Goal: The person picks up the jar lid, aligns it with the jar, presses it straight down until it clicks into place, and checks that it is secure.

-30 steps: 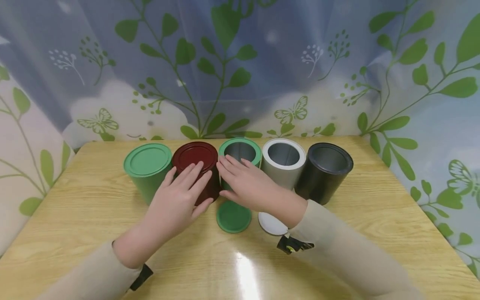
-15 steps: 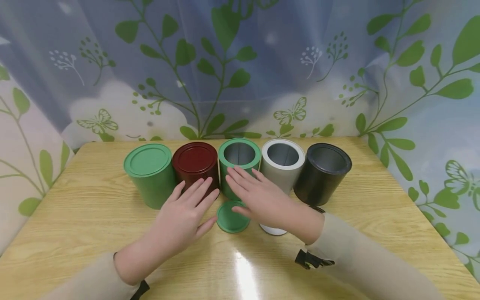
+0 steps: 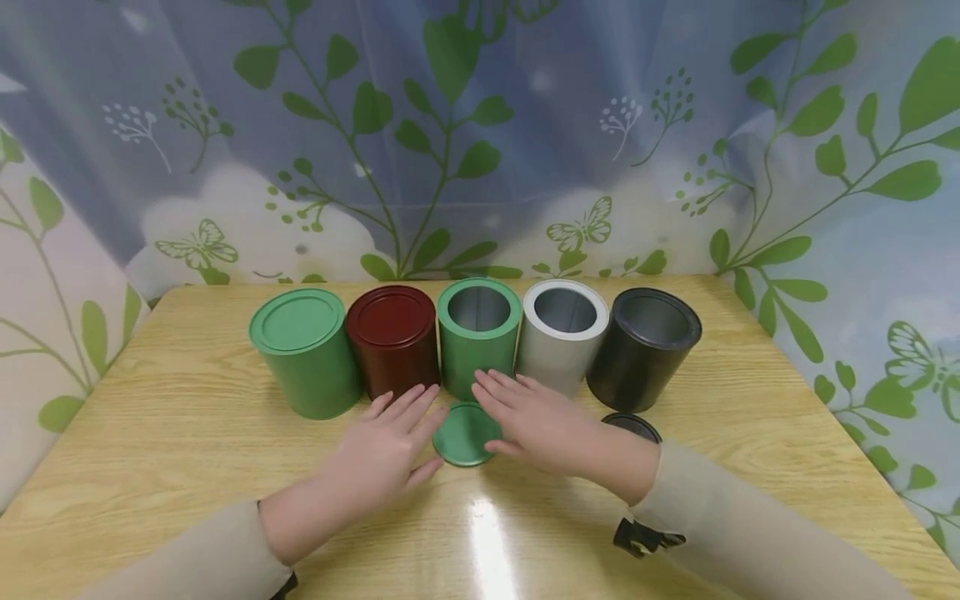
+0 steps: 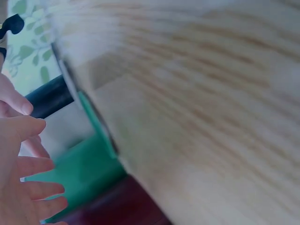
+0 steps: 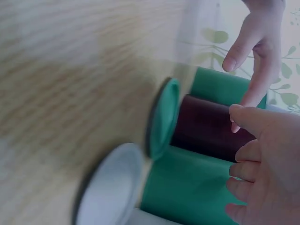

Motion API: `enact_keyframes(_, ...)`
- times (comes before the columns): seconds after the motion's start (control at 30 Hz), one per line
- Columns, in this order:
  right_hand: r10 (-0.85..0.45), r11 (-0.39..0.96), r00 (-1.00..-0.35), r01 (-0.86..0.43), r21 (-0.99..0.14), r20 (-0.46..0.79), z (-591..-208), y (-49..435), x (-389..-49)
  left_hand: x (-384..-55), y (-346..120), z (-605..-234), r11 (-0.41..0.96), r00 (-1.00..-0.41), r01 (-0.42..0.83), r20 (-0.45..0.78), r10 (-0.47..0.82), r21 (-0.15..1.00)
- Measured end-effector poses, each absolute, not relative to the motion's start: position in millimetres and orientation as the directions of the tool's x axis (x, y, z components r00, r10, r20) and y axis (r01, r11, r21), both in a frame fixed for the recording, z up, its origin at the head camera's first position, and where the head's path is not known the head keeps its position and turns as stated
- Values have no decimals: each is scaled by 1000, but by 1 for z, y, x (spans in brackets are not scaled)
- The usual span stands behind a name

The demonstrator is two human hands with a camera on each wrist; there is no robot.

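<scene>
My left hand (image 3: 378, 454) hovers with its fingers spread in front of the dark red can (image 3: 393, 358). Opposite it, my right hand (image 3: 543, 429) has its fingers extended and holds nothing. Between the two lies a round green lid (image 3: 463, 437) on the table. Behind stand the lidless green can (image 3: 480, 358) and the lidless white can (image 3: 558, 358). The right wrist view shows a white lid (image 5: 112, 187), which my right hand hides in the head view. Part of a black lid (image 3: 632, 427) shows behind my right forearm.
The row of cans also has a lidded green can (image 3: 311, 375) at the left end and an open black can (image 3: 645, 358) at the right end. They stand on a wooden table (image 3: 187, 450). A leaf-patterned curtain (image 3: 480, 167) hangs behind it.
Both hands have drawn back from over the cans toward the table's front, the right one also moving rightward. The black lid has come into view. Cans and lids have stayed put.
</scene>
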State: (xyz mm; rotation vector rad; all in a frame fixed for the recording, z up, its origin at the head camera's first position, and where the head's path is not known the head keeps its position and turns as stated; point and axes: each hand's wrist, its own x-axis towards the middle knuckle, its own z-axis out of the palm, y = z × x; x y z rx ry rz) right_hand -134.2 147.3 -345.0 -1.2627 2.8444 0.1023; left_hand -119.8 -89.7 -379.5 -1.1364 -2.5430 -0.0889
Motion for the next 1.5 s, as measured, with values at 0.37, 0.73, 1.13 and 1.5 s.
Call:
enact_keyframes(0.37,-717,685,-676,-729,10,-168,-381,152,-140,-127,-82,-405,673,-666,736,109,738,-65)
enact_keyframes(0.73,-735,667,-655,-744,-20,-175,-393,149,-143,-136,-77,-408,691,-689,722,53,723,-26)
enact_keyframes(1.13,-768,633,-623,-773,-32,-147,-399,147,-143,-138,-69,-407,668,-667,744,48,744,-19)
enact_keyframes(1.5,-783,617,-610,-787,-22,-126,-397,145,-142,-136,-69,-406,674,-673,738,25,739,-35)
